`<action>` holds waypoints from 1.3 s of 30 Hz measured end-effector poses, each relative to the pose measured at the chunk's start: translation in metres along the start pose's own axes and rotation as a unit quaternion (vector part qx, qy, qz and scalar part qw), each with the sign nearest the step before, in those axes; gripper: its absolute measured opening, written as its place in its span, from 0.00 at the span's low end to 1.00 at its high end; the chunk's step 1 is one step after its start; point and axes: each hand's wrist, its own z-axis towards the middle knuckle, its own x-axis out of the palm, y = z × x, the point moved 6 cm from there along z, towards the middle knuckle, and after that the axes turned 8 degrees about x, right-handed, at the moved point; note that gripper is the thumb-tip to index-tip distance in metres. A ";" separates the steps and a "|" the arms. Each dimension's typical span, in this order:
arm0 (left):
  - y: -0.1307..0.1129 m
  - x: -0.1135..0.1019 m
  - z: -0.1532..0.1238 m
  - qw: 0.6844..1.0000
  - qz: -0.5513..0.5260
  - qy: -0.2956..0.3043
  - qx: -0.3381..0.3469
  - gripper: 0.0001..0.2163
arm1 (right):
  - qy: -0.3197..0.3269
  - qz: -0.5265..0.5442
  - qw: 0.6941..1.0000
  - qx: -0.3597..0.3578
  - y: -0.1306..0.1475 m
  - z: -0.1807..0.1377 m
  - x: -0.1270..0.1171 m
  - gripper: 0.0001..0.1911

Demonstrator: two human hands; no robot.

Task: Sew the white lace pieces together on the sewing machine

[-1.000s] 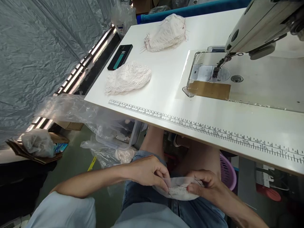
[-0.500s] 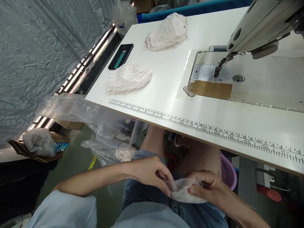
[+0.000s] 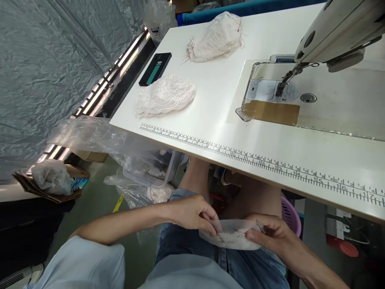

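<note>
A small white lace piece with a sheer edge point(image 3: 233, 237) is held over my lap, below the table's front edge. My left hand point(image 3: 195, 214) pinches its left end between thumb and fingers. At the other end, my right hand point(image 3: 266, 230) grips it with the thumb on top and the fingers behind. A dark thread shows near each hand. On the table lie a white lace pile point(image 3: 167, 96) and, farther back, a cream fabric pile point(image 3: 216, 38) with loose thread ends.
A sewing machine point(image 3: 339, 36) stands on the right of the white table point(image 3: 210, 100), which has a printed ruler point(image 3: 240, 154) along its front. A phone point(image 3: 155, 69) lies at the left. Below are a clear plastic bin point(image 3: 171, 170) and a purple basket point(image 3: 291, 216).
The lace piece is stretched wider between my hands, and more of its sheer left end shows. My right hand has shifted slightly right. The view has also moved a little.
</note>
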 end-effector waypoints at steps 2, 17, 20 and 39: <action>0.000 -0.001 0.000 1.000 -0.011 -0.002 -0.002 0.09 | -0.012 -0.002 1.000 -0.005 0.002 -0.001 -0.002 0.09; -0.003 0.000 -0.003 0.997 -0.055 0.032 0.043 0.18 | -0.115 -0.011 0.993 -0.010 0.014 -0.008 0.000 0.14; -0.005 -0.002 -0.005 0.997 -0.054 0.034 0.046 0.19 | -0.108 -0.030 0.994 -0.013 0.015 -0.007 0.001 0.14; -0.012 0.005 0.001 0.998 -0.013 -0.056 0.000 0.18 | -0.035 -0.084 0.996 -0.007 0.016 -0.005 0.006 0.13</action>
